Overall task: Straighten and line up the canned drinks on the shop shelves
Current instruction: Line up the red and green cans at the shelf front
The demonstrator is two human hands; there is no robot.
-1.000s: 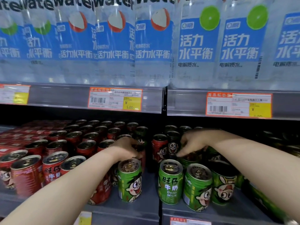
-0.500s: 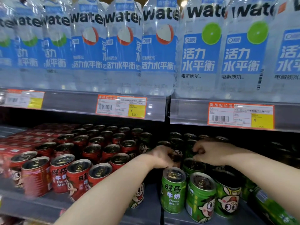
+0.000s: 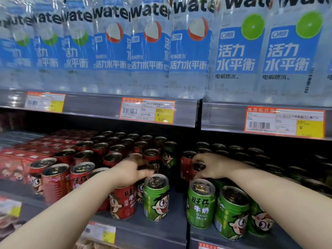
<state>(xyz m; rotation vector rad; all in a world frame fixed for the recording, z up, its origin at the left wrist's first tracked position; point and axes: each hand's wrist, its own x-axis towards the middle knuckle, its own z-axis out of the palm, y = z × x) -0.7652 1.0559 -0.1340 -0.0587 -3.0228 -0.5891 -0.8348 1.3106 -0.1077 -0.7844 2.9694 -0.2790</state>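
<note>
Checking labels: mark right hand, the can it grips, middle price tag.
right hand (image 3: 213, 166): head view, back of hand.
gripped can (image 3: 199, 166): head view, dark lid.
middle price tag (image 3: 147, 110): head view, label centre.

Lower shelf (image 3: 172, 214): left cans (image 3: 57, 180) stand in rows from front edge to back, left of the shelf joint (image 3: 199, 115); right cans (image 3: 231, 211) likewise on its right. Upper shelf (image 3: 89, 105), above, carries water bottles (image 3: 190, 60).

A: Cans status?
B: Red cans (image 3: 55, 180) upright, rows on shelf (image 3: 158, 229) left side. Front red can (image 3: 122, 202) just beside a green can (image 3: 156, 198). Gap, then green cans (image 3: 231, 212) front-right, upright, faces turned diff ways.
</note>
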